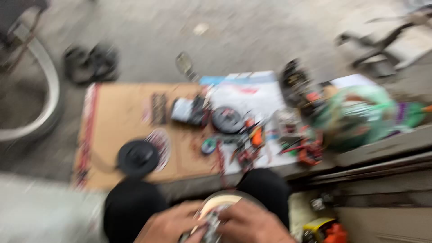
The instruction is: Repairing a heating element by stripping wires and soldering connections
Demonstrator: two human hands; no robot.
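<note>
We hold a small, blurred metallic part with a pale round rim (215, 211) low in the view between our knees, the left hand (168, 225) and right hand (252, 223) both closed around it, though we cannot tell how firmly the fingers grip. In our judgement the part could slip and drop between the knees, because both hands crowd one small piece. Ahead, the flat brown cardboard sheet (117, 112) offers open room on its left half near the black round disc (137, 157), while the red-handled tools (306, 150) and the concrete step edge (382, 148) crowd the right.
</note>
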